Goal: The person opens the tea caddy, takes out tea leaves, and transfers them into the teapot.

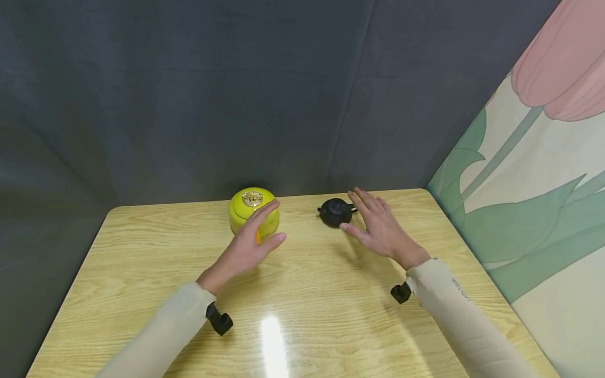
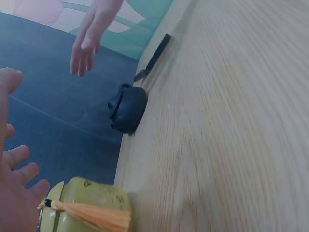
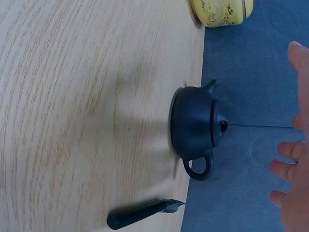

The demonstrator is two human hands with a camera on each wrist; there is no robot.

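A yellow lidded jar with a gold emblem on top and an orange tassel stands near the table's back edge. My left hand is held just in front of it, fingers extended, holding nothing. To the right sits a small black teapot, lid on, its spout towards the jar and its handle towards the right. My right hand hovers by the handle side with fingers spread and nothing in them. Beyond the handle lies a slim dark tool with a broader tip; my right hand hides it in the head view.
The light wooden table ends at a dark curtain close behind the jar and teapot. On the right, a wall with a painted tulip borders the table.
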